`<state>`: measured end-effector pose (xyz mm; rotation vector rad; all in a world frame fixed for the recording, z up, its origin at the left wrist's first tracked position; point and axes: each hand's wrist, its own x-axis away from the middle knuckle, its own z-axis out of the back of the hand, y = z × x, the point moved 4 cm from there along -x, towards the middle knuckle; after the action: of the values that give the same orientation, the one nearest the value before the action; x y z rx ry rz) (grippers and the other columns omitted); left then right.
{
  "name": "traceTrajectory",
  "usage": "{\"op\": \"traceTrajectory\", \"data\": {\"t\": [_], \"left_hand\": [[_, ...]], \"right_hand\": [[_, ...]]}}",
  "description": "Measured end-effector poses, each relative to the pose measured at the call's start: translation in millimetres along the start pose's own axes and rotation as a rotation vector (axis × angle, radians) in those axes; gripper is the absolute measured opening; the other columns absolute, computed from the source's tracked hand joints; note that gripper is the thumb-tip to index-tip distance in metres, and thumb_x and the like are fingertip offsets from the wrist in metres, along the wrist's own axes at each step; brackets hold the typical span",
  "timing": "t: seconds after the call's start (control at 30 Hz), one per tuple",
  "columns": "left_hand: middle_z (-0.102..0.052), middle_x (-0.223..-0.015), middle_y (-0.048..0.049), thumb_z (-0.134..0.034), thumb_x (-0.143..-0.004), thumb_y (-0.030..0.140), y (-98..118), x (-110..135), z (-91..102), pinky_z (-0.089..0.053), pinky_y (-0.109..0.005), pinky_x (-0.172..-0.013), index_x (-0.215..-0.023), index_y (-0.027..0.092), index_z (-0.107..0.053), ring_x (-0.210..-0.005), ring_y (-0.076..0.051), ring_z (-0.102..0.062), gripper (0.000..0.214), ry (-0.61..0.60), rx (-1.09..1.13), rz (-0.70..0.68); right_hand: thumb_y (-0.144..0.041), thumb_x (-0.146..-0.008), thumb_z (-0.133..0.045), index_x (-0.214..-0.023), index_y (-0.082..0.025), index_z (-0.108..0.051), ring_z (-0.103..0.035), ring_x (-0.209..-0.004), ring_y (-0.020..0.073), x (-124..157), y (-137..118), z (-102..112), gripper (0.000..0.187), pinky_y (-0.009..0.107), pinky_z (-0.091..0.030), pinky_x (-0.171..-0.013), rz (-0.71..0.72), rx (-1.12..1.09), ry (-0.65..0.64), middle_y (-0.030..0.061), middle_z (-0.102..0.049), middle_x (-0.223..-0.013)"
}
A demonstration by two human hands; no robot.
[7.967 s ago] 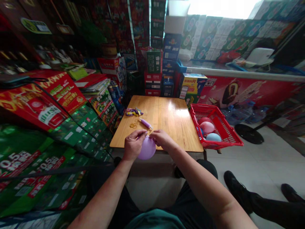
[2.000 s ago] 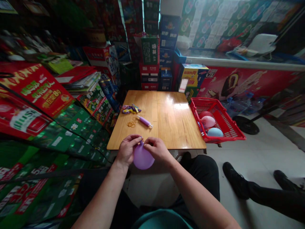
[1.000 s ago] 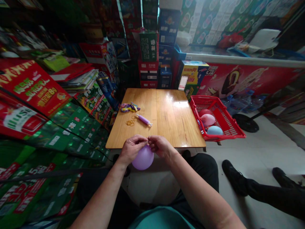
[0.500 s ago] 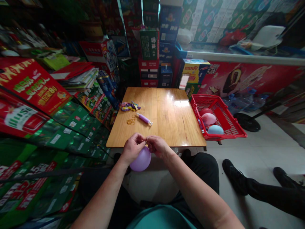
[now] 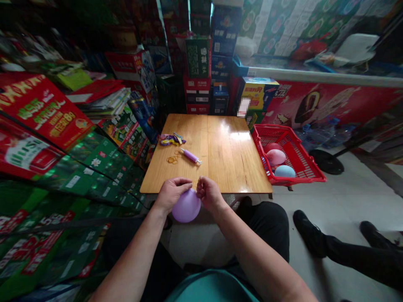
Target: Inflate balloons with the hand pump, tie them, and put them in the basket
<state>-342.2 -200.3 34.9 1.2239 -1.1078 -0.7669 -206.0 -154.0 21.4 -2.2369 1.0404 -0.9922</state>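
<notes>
The purple balloon (image 5: 186,205) hangs just off the near edge of the worktop (image 5: 226,167), under both hands. The left hand (image 5: 171,193) curls its fingers over the balloon's top. The right hand (image 5: 208,193) pinches its neck, fingers pressed together. Beyond lie rubber bands (image 5: 172,160), a small pump (image 5: 190,156) and limp balloons (image 5: 171,139).
</notes>
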Motion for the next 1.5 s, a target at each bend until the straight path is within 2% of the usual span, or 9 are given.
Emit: {"op": "traceTrajectory", "data": {"t": [0.2,0.33,0.47,0.6,0.8,0.93,1.07,1.37,1.5], "left_hand": [[-0.075,-0.079,-0.0074,-0.093,-0.060,0.024,-5.6,1.3,3.0,-0.051,-0.024,-0.070,-0.089,0.012,-0.078,-0.071,-0.014,-0.066,0.035,-0.065,0.317,0.174],[-0.074,-0.078,-0.0070,-0.093,-0.059,0.022,-4.3,-2.5,4.5,-0.051,-0.023,-0.069,-0.090,0.010,-0.076,-0.069,-0.013,-0.066,0.037,-0.041,0.387,0.161],[-0.072,-0.078,-0.0028,-0.093,-0.058,0.022,-2.4,-4.9,4.2,-0.050,-0.022,-0.066,-0.091,0.013,-0.073,-0.068,-0.012,-0.065,0.040,0.077,0.407,0.070],[-0.071,-0.078,-0.0020,-0.091,-0.062,0.027,-1.7,-3.4,-0.1,-0.050,-0.022,-0.066,-0.087,0.013,-0.071,-0.068,-0.012,-0.064,0.035,0.125,0.274,-0.047],[-0.073,-0.085,-0.0055,-0.084,-0.073,0.037,1.6,-1.9,-7.0,-0.054,-0.028,-0.074,-0.091,0.014,-0.072,-0.076,-0.017,-0.068,0.031,0.100,0.012,-0.203],[-0.076,-0.104,-0.0114,-0.078,-0.078,0.040,9.9,2.3,-5.1,-0.054,-0.037,-0.089,-0.106,0.015,-0.075,-0.095,-0.025,-0.071,0.037,0.162,-0.185,-0.263],[-0.075,-0.113,-0.0126,-0.070,-0.085,0.039,15.9,10.7,-7.4,-0.047,-0.041,-0.104,-0.100,0.017,-0.080,-0.111,-0.029,-0.068,0.028,0.115,-0.423,-0.279],[-0.077,-0.095,-0.0079,-0.077,-0.078,0.043,10.5,12.5,-12.0,-0.053,-0.032,-0.085,-0.095,0.017,-0.078,-0.090,-0.023,-0.070,0.031,0.072,-0.085,-0.144],[-0.073,-0.087,-0.0054,-0.074,-0.081,0.045,7.6,8.4,-7.2,-0.051,-0.027,-0.073,-0.091,0.016,-0.071,-0.079,-0.018,-0.067,0.031,0.031,0.030,-0.109]], "right_hand": [[-0.026,-0.068,-0.063,-0.057,-0.020,-0.047,-0.028,-0.045,0.0077,-2.5,1.2,5.2,0.020,0.025,-0.019,-0.046,0.005,0.005,-0.031,-0.0064,-0.040,-0.051],[-0.026,-0.073,-0.063,-0.059,-0.020,-0.048,-0.030,-0.047,0.0076,-0.2,0.4,2.8,0.021,0.024,-0.021,-0.047,0.097,0.142,-0.093,-0.0065,-0.040,-0.052],[-0.029,-0.075,-0.069,-0.063,-0.018,-0.053,-0.035,-0.050,0.0078,2.6,3.0,-0.4,0.023,0.023,-0.023,-0.049,0.136,0.422,-0.119,-0.0061,-0.045,-0.055],[-0.037,-0.074,-0.074,-0.070,-0.018,-0.058,-0.041,-0.053,0.0093,0.1,4.3,3.8,0.026,0.022,-0.029,-0.051,0.143,0.552,-0.019,-0.0049,-0.051,-0.057],[-0.036,-0.079,-0.068,-0.075,-0.016,-0.068,-0.051,-0.061,0.0123,-2.9,-0.9,2.7,0.021,0.023,-0.038,-0.057,0.256,0.662,-0.032,-0.0003,-0.062,-0.067],[-0.037,-0.081,-0.067,-0.077,-0.017,-0.071,-0.053,-0.064,0.0140,-3.1,-4.7,3.3,0.021,0.024,-0.040,-0.058,0.311,0.672,0.018,0.0008,-0.064,-0.070],[-0.038,-0.081,-0.068,-0.078,-0.016,-0.072,-0.055,-0.066,0.0143,-1.9,-7.8,4.7,0.022,0.025,-0.042,-0.061,0.335,0.653,0.012,0.0019,-0.067,-0.072],[-0.038,-0.080,-0.070,-0.073,-0.015,-0.068,-0.051,-0.057,0.0119,3.3,-10.6,3.5,0.023,0.023,-0.038,-0.054,0.287,0.678,-0.018,-0.0003,-0.061,-0.064],[-0.035,-0.082,-0.067,-0.080,-0.016,-0.068,-0.054,-0.053,0.0118,7.1,-9.6,0.6,0.020,0.023,-0.040,-0.051,0.275,0.712,-0.029,-0.0006,-0.061,-0.062]]}}
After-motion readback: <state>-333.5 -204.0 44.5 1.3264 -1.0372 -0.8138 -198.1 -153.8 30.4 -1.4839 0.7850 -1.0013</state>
